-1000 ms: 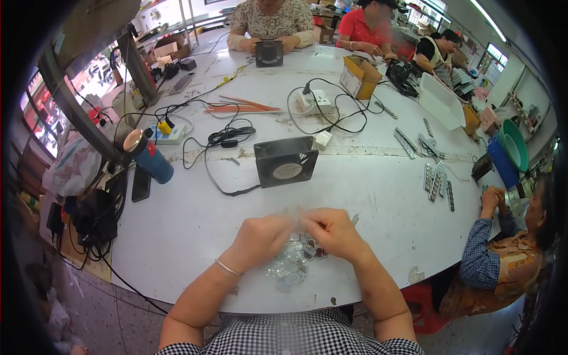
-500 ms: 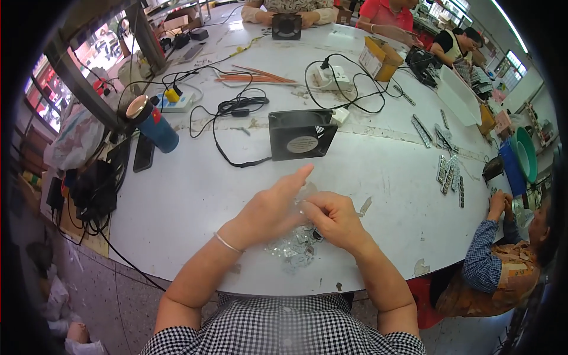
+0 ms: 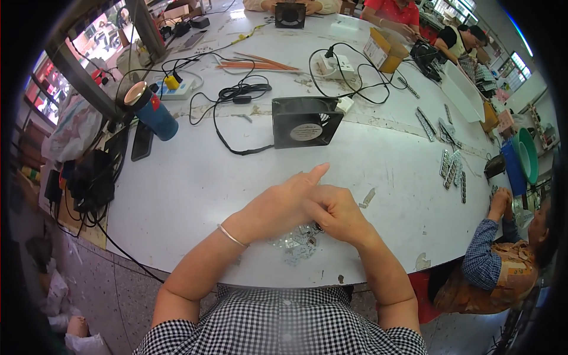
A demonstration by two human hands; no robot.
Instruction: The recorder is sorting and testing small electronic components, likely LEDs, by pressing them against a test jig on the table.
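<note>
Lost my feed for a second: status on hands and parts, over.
Left hand and right hand together at table edge, grip unclear. Clear plastic bag of small parts beneath. Black fan beyond, apart.

Daylight floods in from the windows (image 3: 44,77) at the upper left and upper right of the frame, leaving the white table (image 3: 195,177) bright and evenly lit, with only soft, short shadows. The upper left window is blown out. Fisheye distortion bends the table's edge strongly, a black vignette rings the frame, and detail softens toward the rim.
</note>
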